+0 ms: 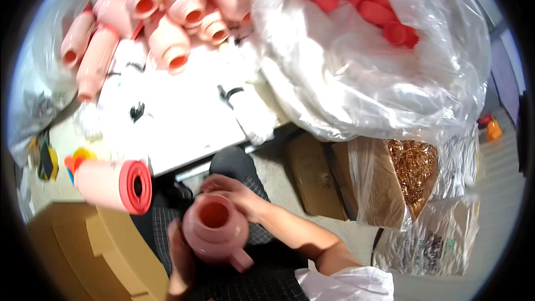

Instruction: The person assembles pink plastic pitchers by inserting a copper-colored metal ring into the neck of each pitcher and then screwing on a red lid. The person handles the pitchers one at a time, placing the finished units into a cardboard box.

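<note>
A pink plastic jug body stands over my lap with its round mouth facing up. Its short handle stub points toward my lower right. My left hand presses against the jug's left side, its fingers partly hidden. Around the far right side curls my right hand, near the rim. Just left of my hands, a pink cylinder with a red ring base lies on its side at the table's end.
Several pink jug bodies are heaped at the back left of the white table. A clear plastic bag holds red plastic caps. Right stands an open bag-lined box of copper-coloured pieces; a cardboard box is lower left.
</note>
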Demonstrator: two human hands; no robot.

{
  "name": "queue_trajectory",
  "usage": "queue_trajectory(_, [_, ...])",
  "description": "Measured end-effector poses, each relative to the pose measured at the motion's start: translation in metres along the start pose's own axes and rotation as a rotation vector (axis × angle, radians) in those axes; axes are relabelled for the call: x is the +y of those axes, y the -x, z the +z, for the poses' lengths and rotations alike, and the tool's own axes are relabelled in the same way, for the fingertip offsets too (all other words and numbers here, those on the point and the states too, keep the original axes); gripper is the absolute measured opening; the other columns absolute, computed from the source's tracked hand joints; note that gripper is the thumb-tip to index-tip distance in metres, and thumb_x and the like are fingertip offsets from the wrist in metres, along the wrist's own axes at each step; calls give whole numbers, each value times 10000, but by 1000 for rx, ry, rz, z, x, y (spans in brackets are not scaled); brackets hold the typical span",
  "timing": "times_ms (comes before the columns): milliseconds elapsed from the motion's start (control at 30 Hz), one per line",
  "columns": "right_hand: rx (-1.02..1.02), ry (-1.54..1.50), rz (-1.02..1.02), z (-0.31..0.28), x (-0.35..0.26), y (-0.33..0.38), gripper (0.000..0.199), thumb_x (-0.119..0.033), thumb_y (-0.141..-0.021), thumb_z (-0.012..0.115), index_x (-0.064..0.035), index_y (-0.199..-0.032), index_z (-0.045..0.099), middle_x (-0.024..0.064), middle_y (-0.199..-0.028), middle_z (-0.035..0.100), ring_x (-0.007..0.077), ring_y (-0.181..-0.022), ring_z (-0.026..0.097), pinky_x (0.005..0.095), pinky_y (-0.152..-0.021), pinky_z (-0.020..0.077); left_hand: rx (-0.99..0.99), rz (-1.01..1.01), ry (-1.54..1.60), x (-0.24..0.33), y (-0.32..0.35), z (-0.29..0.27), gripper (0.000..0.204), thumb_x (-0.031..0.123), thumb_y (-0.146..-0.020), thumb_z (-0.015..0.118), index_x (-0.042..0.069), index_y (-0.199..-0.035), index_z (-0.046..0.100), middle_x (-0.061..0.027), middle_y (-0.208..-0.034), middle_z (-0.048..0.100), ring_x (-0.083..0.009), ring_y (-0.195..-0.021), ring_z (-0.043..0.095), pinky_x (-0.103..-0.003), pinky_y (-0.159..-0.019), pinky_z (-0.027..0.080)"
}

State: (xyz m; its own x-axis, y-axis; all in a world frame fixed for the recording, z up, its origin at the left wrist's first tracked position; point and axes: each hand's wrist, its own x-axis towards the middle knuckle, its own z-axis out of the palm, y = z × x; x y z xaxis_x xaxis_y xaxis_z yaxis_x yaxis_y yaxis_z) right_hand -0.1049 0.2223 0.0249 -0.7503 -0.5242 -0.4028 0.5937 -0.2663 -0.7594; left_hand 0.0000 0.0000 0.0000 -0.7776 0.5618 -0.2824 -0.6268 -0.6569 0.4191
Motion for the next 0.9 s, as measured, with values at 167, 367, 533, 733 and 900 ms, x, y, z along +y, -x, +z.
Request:
queue_trajectory(167, [141, -146, -225, -19, -18, 66, 298, -136, -1020, 532, 5, -1271, 606, 107, -1236, 655, 185, -1119, 625, 309, -983, 497, 469, -45, -44, -57, 34, -20, 554, 453, -1060, 416, 51, -1437, 480, -102, -1444, 506, -254, -1308, 486, -407, -1121, 374])
queue_trajectory(367, [282, 477, -464, -42, -114, 61, 428, -137, -924, 710, -26, -1310, 564, 74, -1142, 653, 158, -1094, 610, 313, -966, 495, 544, 552, -493, 67, -68, -12, 222, 118, -953, 647, 1, -1140, 625, -69, -1022, 681, -158, -909, 636, -315, -840, 529])
queue_trajectory(533, [851, 120, -1209, -193, -328, 56, 676, -127, -938, 651, -87, -1504, 284, 172, -1249, 570, 265, -1093, 618, 382, -871, 545, 644, 530, -1118, 47, -75, -43, 393, 66, -889, 645, -28, -1257, 548, -146, -1218, 611, -225, -1132, 575, -350, -1019, 437])
queue_trajectory(733, [1198, 109, -1303, -338, -463, 103, 568, -101, -921, 665, -21, -1416, 397, 170, -1281, 574, 252, -1130, 595, 376, -911, 527, 429, 162, -1218, -16, -18, -85, 765, 554, -916, 631, -19, -1390, 450, -146, -1313, 507, -241, -1249, 474, -364, -1112, 335])
queue_trajectory(900, [1389, 366, -1299, -375, -431, 137, 486, -79, -907, 676, 34, -1342, 492, 168, -1309, 578, 242, -1161, 576, 372, -945, 512, 511, 456, -1345, 6, -27, 34, 392, -54, -894, 487, -32, -1266, 607, -242, -1475, 503, -390, -1459, 381, -448, -1190, 298])
